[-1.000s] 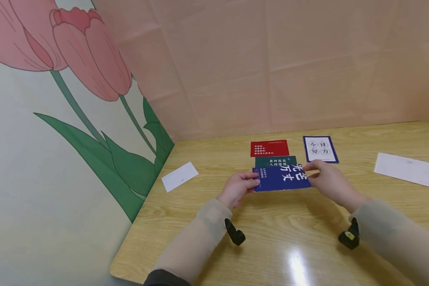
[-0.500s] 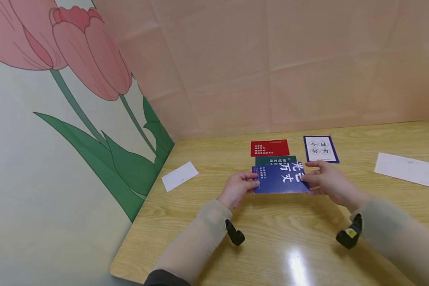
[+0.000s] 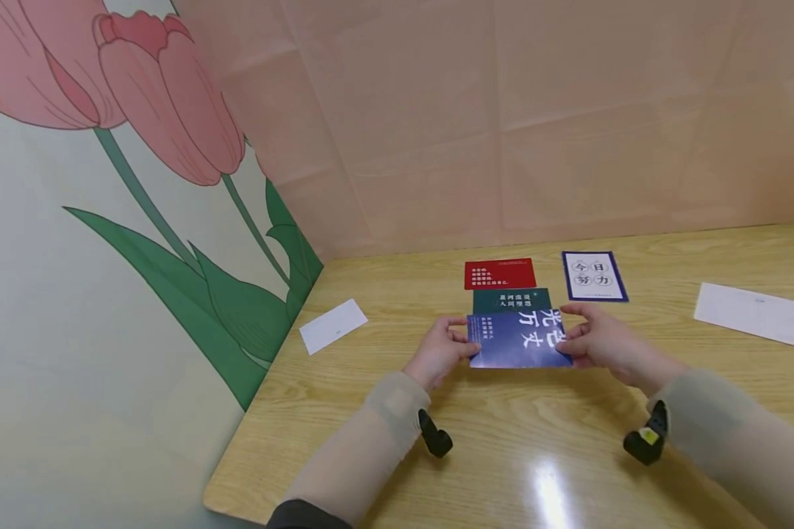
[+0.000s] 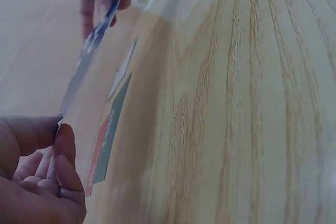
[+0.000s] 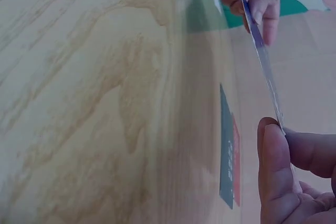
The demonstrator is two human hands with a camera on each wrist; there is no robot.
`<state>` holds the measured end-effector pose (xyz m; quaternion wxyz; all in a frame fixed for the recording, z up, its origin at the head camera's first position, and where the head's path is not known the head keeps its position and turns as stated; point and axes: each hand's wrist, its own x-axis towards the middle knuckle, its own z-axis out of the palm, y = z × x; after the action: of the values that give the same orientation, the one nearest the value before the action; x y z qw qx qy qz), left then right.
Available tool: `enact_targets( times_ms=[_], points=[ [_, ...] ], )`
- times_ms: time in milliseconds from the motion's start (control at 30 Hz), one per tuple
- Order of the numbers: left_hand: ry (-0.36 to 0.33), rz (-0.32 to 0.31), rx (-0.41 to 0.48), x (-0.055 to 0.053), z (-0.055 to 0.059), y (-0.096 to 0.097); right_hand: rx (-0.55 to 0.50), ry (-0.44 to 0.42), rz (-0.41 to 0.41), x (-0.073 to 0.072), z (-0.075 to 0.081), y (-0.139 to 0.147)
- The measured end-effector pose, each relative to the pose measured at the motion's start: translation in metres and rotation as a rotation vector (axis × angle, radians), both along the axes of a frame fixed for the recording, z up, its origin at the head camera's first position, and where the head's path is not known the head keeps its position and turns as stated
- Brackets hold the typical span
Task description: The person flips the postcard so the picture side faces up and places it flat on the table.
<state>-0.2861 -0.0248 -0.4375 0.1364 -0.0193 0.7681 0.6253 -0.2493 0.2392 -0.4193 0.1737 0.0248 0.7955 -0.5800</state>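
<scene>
A blue card (image 3: 509,344) with large white characters is held up off the table between both hands. My left hand (image 3: 438,351) pinches its left edge between thumb and fingers. At the opposite edge, my right hand (image 3: 605,339) pinches it the same way. Both wrist views show the card nearly edge-on and raised above the wood. Just behind it lies a green card (image 3: 511,298), its lower part hidden by the blue one in the head view. Beyond the green card is a red card (image 3: 499,274) with small white writing.
A white card with a blue border (image 3: 594,276) lies at the back, right of the red one. A small white card (image 3: 333,327) is at the left, and a long white card (image 3: 757,314) at the right. A pink cloth (image 3: 490,132) hangs behind the table.
The blue card has come slightly lower in the head view, toward me, and its tilt has changed, uncovering more of the green card. My right hand has shifted its hold on the right edge.
</scene>
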Motion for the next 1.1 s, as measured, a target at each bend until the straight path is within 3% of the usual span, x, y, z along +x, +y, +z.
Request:
enact_targets(
  times_ms=[300,500,633,867,1100],
  points=[
    [0.028,-0.136,-0.139,0.001,-0.004,-0.004,0.067,0.008,0.087,0.004,-0.008,-0.003],
    [0.007,-0.151,-0.239,0.001,-0.003,-0.004,0.136,0.021,0.118,0.005,-0.009,-0.004],
    [0.029,-0.169,-0.328,0.002,-0.005,-0.003,0.185,0.044,0.13,0.007,-0.012,-0.007],
    [0.065,-0.194,-0.486,0.004,-0.01,0.001,0.399,0.116,0.158,0.009,-0.014,-0.013],
    [0.157,-0.241,-0.586,0.002,-0.016,0.002,0.565,0.218,0.186,0.009,-0.014,-0.018]
  ],
)
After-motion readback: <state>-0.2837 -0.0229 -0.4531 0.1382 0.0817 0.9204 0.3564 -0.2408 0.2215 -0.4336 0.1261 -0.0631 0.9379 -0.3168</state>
